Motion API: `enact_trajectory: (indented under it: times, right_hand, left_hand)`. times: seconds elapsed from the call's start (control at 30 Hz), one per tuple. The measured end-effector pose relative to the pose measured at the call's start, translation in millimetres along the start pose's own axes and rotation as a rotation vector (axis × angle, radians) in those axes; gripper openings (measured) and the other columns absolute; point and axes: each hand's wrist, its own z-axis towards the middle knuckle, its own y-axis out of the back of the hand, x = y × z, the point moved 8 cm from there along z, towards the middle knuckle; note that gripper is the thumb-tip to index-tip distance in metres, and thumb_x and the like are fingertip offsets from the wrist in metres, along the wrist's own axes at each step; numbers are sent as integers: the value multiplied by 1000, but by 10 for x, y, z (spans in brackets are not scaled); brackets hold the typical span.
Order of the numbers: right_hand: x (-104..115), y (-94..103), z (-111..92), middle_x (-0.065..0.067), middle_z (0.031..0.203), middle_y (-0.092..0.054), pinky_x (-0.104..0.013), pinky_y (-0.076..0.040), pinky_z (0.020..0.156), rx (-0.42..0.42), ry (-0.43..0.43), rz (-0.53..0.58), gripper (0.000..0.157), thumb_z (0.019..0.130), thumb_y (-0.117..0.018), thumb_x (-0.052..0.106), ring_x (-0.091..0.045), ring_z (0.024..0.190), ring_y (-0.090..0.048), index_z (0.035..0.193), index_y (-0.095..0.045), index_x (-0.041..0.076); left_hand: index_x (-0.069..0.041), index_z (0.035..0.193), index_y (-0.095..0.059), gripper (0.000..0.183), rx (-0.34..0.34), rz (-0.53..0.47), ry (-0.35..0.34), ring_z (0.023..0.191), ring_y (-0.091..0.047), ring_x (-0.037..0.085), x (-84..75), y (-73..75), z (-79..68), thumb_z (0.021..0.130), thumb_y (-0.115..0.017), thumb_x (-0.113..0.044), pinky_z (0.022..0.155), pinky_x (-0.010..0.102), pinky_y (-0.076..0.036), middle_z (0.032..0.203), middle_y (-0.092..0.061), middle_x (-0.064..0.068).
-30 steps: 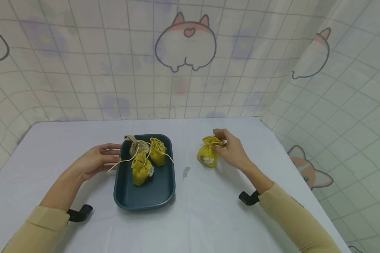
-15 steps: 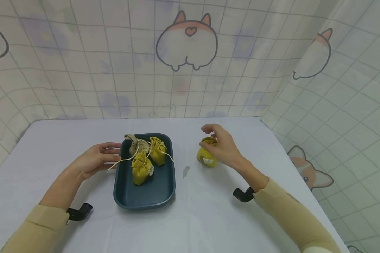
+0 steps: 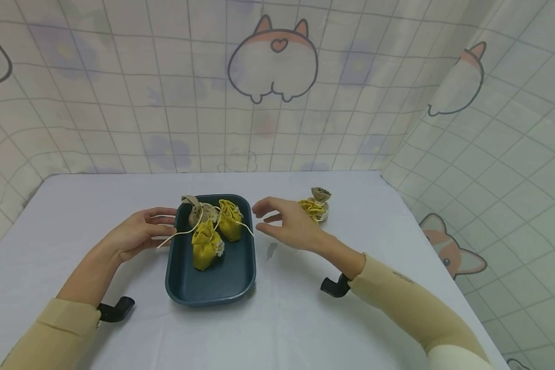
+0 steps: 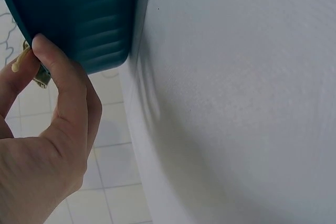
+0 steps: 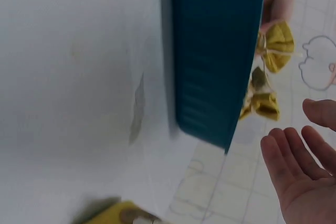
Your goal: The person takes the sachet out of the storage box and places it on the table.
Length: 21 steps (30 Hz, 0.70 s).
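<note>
A dark blue tray [image 3: 209, 288] stands on the table holding two yellow drawstring pouches, one in front [image 3: 205, 252] and one behind [image 3: 231, 226], plus a beige drawstring pouch [image 3: 196, 216]. My left hand [image 3: 136, 236] rests its fingertips against the tray's left side, fingers loosely bent. Between the tray and the pouches on the right, my right hand [image 3: 293, 223] hovers with nothing in it, its fingers spread near the tray's right rim. Partly hidden behind that hand are another yellow pouch [image 3: 312, 208] and a beige pouch [image 3: 321, 194].
The table is covered with a white cloth [image 3: 277, 318] bearing a small grey mark [image 3: 271, 251] right of the tray. A grid-patterned curtain [image 3: 185, 92] with cartoon prints hangs behind and along the right. A pale cord [image 3: 180, 235] trails over the tray's left rim.
My right hand has let go at the yellow pouch on the right and moved left toward the tray, uncovering the beige pouch behind it. The left hand stays at the tray.
</note>
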Motion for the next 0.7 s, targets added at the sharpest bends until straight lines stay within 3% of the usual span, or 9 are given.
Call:
enact_trajectory:
  times: [0.2, 0.33, 0.53, 0.7]
  right_hand:
    - [58, -296, 113, -17, 127, -65, -40, -55, 96, 137, -10, 95, 34, 98, -69, 3, -28, 118, -63, 130, -61, -3]
    - [100, -441, 179, -14, 130, -65, -35, -55, 95, 179, -10, 55, 41, 98, -70, 5, -24, 119, -63, 136, -57, -3]
    - [183, -580, 258, -15, 129, -66, -38, -56, 94, 209, 38, 43, 44, 97, -72, 6, -24, 118, -64, 137, -57, -3]
    - [194, -683, 299, -12, 134, -65, -25, -54, 93, 252, 15, 5, 44, 97, -72, 9, -19, 120, -64, 138, -58, 0]
  left_hand:
    - [6, 158, -23, 73, 5, -6, -2, 107, -66, 15, 9, 4, 10, 100, -65, -7, 92, 33, -56, 154, -33, 32]
    - [6, 158, -23, 72, 4, -6, 1, 107, -66, 15, 12, 8, 15, 100, -65, -7, 92, 33, -57, 153, -33, 31]
    - [5, 158, -24, 72, 0, -5, 6, 107, -66, 15, 12, 11, 18, 100, -66, -6, 92, 34, -57, 153, -33, 31]
    - [6, 158, -24, 72, 6, -6, 2, 107, -65, 15, 16, 18, 21, 100, -65, -6, 92, 34, -57, 153, -33, 32]
